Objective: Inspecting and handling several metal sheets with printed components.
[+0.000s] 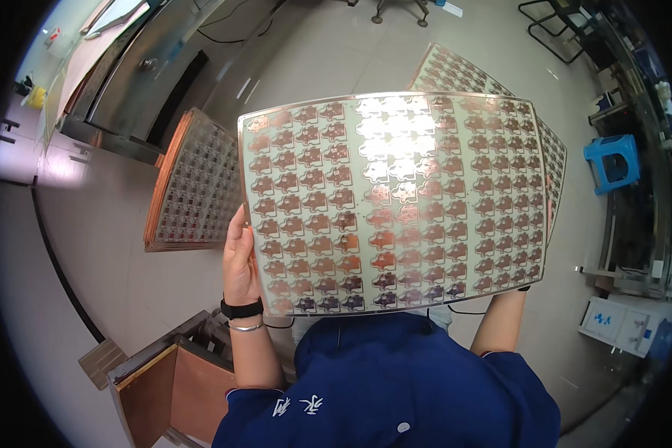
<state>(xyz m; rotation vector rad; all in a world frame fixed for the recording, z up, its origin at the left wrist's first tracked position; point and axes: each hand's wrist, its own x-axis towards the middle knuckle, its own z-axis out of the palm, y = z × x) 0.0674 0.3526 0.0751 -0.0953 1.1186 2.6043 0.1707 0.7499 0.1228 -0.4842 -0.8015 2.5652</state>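
A large rectangular circuit board panel (pixel 336 201), pale with rows of copper-coloured shapes, is raised in front of my body. Bright light glares off its upper middle. My left hand (pixel 240 261) is closed on the panel's left edge, fingers and thumb around the rim. A black band and a silver bangle circle that wrist. On the other side my right forearm (pixel 500 321) reaches up behind the lower right corner. The panel hides my right hand, so its fingers cannot be made out.
Similar panels form a stack (pixel 194 179) at left, with more panels (pixel 455 71) behind at right. A metal cabinet (pixel 142 71) stands upper left. An open brown-lined box (pixel 194 396) is lower left. At right are a blue stool (pixel 612 160) and a white box (pixel 618 325).
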